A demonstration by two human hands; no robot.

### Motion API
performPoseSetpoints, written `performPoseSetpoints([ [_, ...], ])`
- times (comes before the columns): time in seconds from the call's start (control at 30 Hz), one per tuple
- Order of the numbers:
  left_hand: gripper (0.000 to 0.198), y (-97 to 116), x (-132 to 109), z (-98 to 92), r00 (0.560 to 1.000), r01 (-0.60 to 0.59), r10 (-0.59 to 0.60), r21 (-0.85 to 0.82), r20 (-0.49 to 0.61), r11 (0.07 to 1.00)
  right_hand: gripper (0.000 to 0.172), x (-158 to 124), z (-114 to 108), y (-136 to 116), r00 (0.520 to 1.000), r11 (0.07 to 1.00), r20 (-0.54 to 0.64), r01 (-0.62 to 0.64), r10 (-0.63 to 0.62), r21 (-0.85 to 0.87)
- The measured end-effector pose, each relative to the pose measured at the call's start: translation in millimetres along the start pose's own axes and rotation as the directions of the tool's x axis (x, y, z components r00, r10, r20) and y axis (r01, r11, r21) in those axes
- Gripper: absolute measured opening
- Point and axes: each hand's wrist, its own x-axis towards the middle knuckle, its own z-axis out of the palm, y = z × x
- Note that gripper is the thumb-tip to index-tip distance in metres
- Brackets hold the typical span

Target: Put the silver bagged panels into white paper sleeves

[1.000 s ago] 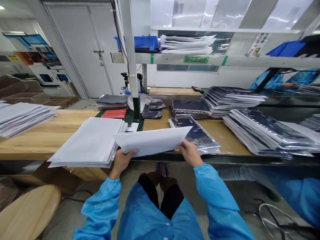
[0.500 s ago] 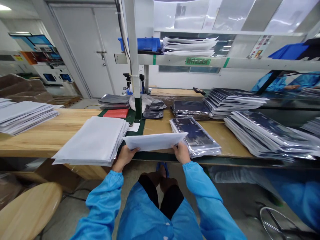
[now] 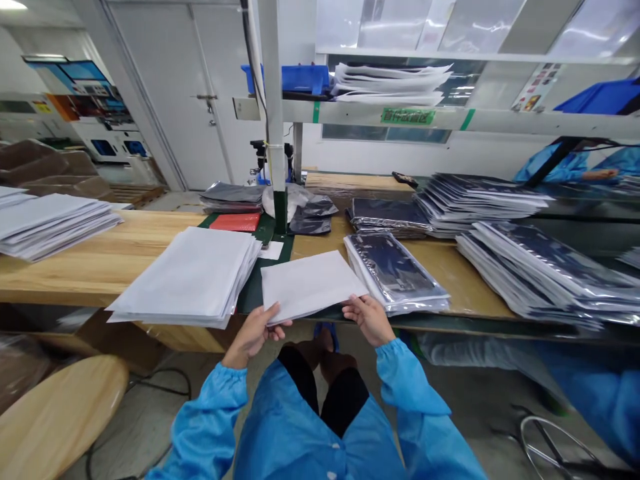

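Observation:
Between my hands a white sheet or thin packet (image 3: 310, 283) lies tilted over the table's front edge. My left hand (image 3: 255, 331) pinches its lower left corner, thumb on top and fingers below. The lower right corner is in my right hand (image 3: 367, 316), held between thumb and fingers. A stack of white sheets (image 3: 187, 277) is just left of the packet. Right beside it is a pile of clear-bagged dark panels (image 3: 395, 267), its near left side close to my right hand.
More bagged panels (image 3: 550, 267) are piled on the right. White sheets (image 3: 55, 223) lie at far left. A red packet (image 3: 235, 221) sits by a white post (image 3: 271, 100). A shelf (image 3: 350, 113) crosses above the table. A wooden stool (image 3: 65, 413) stands lower left.
The packet has tipped from nearly edge-on to showing its broad white face. Both hands have shifted slightly down, and the fingers of my left hand now show beneath the corner.

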Motion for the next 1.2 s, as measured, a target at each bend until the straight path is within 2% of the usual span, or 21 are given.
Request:
performPoseSetpoints([
  [0.07,0.042,-6,-2,4.8,0.999,0.024,-0.026,-0.058,-0.032,0.998,0.037,-1,-1,0,1.0,1.0,0.009,-0.003,0.003,0.002],
  [0.13,0.039,-10,-5,12.3,0.998,-0.003,-0.004,-0.107,-0.068,0.994,0.037,-2,-2,-1,1.0,1.0,0.02,0.002,-0.002,-0.004],
  [0.27,0.044,-12,-15,34.7,0.985,-0.151,0.14,-0.118,-0.098,0.981,0.041,-5,-3,-5,0.999,0.999,0.028,0.042,-0.043,0.021],
  [0.33,0.049,-8,-23,46.0,0.959,-0.263,0.249,-0.094,-0.138,0.96,0.043,-7,-3,-6,0.998,0.999,0.037,0.039,-0.04,0.028],
  [0.4,0.052,1,-31,54.0,0.905,-0.388,0.364,-0.076,-0.222,0.918,0.046,-9,-4,-7,0.998,1.0,0.06,0.01,-0.011,0.026],
  [0.47,0.053,15,-39,56.6,0.826,-0.502,0.46,-0.053,-0.325,0.863,0.048,-10,-5,-8,0.996,1.0,0.088,-0.028,0.026,0.014],
  [0.57,0.055,38,-48,49.1,0.7,-0.615,0.55,0.007,-0.455,0.788,0.045,-11,-5,-11,0.991,0.998,0.121,-0.059,0.06,-0.019],
  [0.63,0.057,48,-51,38.3,0.638,-0.649,0.573,0.043,-0.515,0.76,0.044,-11,-5,-12,0.989,0.997,0.131,-0.066,0.071,-0.039],
  [0.67,0.058,51,-53,32.0,0.63,-0.648,0.57,0.046,-0.528,0.76,0.044,-11,-5,-13,0.988,0.996,0.135,-0.07,0.076,-0.046],
  [0.7,0.058,51,-55,25.5,0.642,-0.636,0.555,0.037,-0.529,0.771,0.044,-11,-5,-14,0.987,0.996,0.138,-0.076,0.082,-0.052],
  [0.8,0.056,39,-62,7.6,0.748,-0.526,0.45,-0.023,-0.488,0.85,0.046,-11,-5,-14,0.985,0.993,0.142,-0.094,0.103,-0.066],
  [0.87,0.055,27,-68,-1.4,0.785,-0.457,0.393,-0.02,-0.478,0.889,0.046,-11,-5,-14,0.983,0.991,0.145,-0.103,0.114,-0.08],
  [0.93,0.055,15,-73,-7.7,0.78,-0.436,0.384,0.012,-0.494,0.9,0.048,-10,-6,-14,0.981,0.989,0.149,-0.11,0.124,-0.101],
  [1.0,0.054,6,-75,-12.7,0.756,-0.445,0.399,0.038,-0.52,0.895,0.05,-8,-7,-14,0.981,0.986,0.142,-0.115,0.132,-0.124],
  [1.03,0.052,2,-74,-15.5,0.729,-0.465,0.416,0.054,-0.544,0.884,0.051,-8,-8,-13,0.982,0.983,0.133,-0.118,0.136,-0.138],
  [1.07,0.05,-2,-73,-19.0,0.678,-0.5,0.446,0.078,-0.584,0.863,0.052,-7,-9,-13,0.983,0.981,0.122,-0.121,0.14,-0.153],
  [1.1,0.049,-5,-71,-23.5,0.595,-0.547,0.483,0.116,-0.643,0.829,0.053,-6,-10,-12,0.984,0.978,0.107,-0.124,0.143,-0.168],
  [1.17,0.048,-11,-64,-35.9,0.352,-0.633,0.522,0.212,-0.777,0.744,0.056,-4,-12,-9,0.986,0.97,0.074,-0.13,0.148,-0.205],
  [1.2,0.05,-14,-61,-43.5,0.246,-0.653,0.505,0.244,-0.827,0.717,0.057,-3,-12,-8,0.987,0.966,0.057,-0.131,0.147,-0.225],
])
